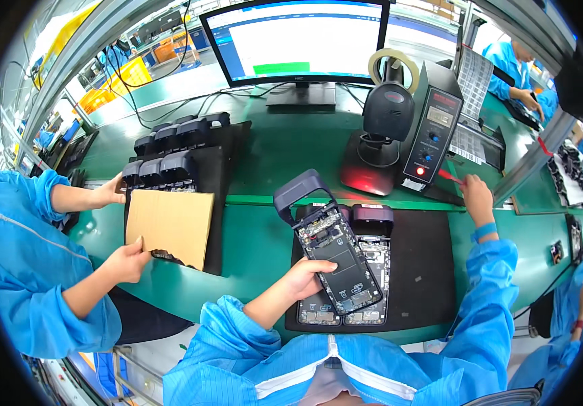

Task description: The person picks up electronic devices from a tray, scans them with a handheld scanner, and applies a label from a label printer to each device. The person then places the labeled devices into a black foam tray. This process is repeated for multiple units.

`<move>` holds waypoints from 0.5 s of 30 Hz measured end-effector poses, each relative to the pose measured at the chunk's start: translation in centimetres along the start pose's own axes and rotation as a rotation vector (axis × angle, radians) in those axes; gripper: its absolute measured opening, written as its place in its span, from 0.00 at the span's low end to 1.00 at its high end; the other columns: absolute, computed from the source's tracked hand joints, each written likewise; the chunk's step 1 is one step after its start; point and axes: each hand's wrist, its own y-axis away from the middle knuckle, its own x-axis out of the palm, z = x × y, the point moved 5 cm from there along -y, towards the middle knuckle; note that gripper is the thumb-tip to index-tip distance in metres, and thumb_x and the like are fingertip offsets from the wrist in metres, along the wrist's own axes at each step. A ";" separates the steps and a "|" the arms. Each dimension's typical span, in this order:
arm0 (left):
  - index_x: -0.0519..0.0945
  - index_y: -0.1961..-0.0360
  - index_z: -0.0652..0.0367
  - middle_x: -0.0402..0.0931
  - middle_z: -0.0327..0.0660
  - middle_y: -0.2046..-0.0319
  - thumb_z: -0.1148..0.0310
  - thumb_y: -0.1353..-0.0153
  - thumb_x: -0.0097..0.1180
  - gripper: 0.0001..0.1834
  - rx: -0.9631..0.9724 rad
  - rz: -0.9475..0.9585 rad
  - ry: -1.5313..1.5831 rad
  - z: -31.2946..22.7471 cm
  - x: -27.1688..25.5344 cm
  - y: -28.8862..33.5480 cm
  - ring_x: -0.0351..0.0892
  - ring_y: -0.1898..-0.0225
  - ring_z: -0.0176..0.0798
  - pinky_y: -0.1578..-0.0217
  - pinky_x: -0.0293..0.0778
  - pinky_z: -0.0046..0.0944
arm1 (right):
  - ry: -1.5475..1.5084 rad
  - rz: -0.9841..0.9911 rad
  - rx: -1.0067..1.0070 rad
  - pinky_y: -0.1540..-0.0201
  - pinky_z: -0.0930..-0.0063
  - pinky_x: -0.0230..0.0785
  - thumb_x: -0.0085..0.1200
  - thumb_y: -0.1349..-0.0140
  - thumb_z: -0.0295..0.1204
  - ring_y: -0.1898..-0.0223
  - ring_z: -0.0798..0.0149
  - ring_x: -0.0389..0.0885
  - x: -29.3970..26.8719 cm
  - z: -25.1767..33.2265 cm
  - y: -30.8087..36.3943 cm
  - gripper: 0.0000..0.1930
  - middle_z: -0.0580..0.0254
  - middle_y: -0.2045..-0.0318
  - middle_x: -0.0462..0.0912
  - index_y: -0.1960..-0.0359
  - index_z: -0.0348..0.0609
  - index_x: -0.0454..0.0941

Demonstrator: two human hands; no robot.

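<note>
over the green tabletop (pixel 257 237), one opened handheld device (pixel 335 254) sits clamped in the left hand (pixel 308 276) above a black mat (pixel 420 271).

on that mat two more opened devices (pixel 372 271) lie side by side, partly under the held one, which tilts with its dark handle end pointing up and away. the left grip is closed around the device's lower left edge, thumb on its face. the right hand (pixel 475 193) reaches far to the right, touching the tabletop near a red pen-like thing (pixel 448 177) beside one black control box (pixel 435 128); its fingers are curled, and i cannot tell whether they pinch anything. one barcode scanner (pixel 387 115) stands on its base, one monitor (pixel 298 40) behind it. at the left, a co-worker's two hands (pixel 119 223) hold one brown cardboard sheet (pixel 169 227) over a tray of about seven dark devices (pixel 169 152).
</note>
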 end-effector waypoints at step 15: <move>0.64 0.50 0.67 0.72 0.50 0.58 0.78 0.59 0.50 0.29 0.079 -0.087 -0.039 -0.1 -0.4 -0.1 0.73 0.57 0.50 0.53 0.68 0.47 | -1.461 -0.453 0.158 0.74 0.85 0.58 0.48 0.50 0.19 0.75 0.79 0.66 -8.5 -1.5 -2.8 0.04 0.70 0.79 0.69 0.73 0.38 0.68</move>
